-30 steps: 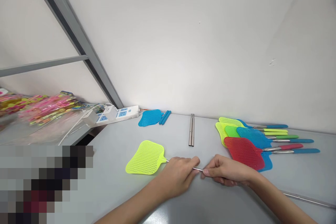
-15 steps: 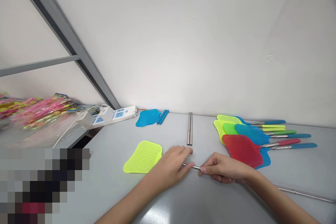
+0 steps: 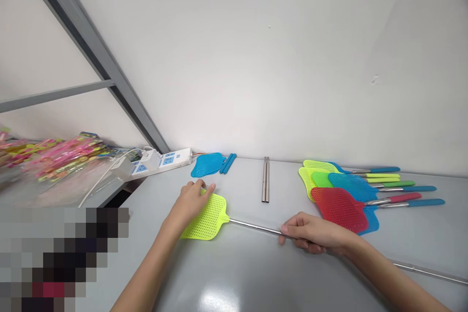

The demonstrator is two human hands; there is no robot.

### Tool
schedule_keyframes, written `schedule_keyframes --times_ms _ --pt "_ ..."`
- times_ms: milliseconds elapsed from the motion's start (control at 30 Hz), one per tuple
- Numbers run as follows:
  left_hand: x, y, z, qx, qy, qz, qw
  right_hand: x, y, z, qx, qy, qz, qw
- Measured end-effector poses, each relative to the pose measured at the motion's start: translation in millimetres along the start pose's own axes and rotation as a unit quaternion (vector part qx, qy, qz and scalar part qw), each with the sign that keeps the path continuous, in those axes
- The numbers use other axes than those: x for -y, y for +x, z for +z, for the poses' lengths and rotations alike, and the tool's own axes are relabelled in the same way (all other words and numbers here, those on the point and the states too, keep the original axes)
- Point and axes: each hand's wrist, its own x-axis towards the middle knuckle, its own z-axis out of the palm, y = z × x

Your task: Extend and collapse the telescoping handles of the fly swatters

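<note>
A yellow fly swatter head [image 3: 210, 219] lies on the table, joined to a thin metal rod [image 3: 252, 225]. My left hand [image 3: 190, 204] is over the head's upper left part, thumb apart from the fingers; whether it touches the mesh I cannot tell. My right hand [image 3: 309, 232] is closed around the rod, thumb on top. Past my right forearm a metal rod shows again at the right, seemingly the same one. Behind my right hand lies a red fly swatter [image 3: 338, 209] on a stack of blue, green and yellow ones.
At the back lie two metal tubes [image 3: 265, 180], a blue swatter head [image 3: 207, 164] and blue handles [image 3: 228, 163]. A white power strip [image 3: 171, 160] with plugs stands at the left, beside bagged pink and yellow items [image 3: 69, 153]. A wall closes the table's back.
My left hand has moved left from the rod onto the yellow swatter head, uncovering the joint and rod. My right hand keeps its grip in nearly the same place.
</note>
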Motion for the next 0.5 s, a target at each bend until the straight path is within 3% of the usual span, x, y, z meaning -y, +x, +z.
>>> schedule_keyframes --times_ms 133,500 --pt "-4.7 -2.9 1.7 0.043 -0.016 -0.002 0.999 0.1 0.8 0.7 -0.003 0.006 -0.005 1.0" --pt "-10.5 1.9 21.9 -0.021 0.015 -0.001 1.0 -5.5 3.7 0.9 -0.042 -0.021 -0.006 0.999"
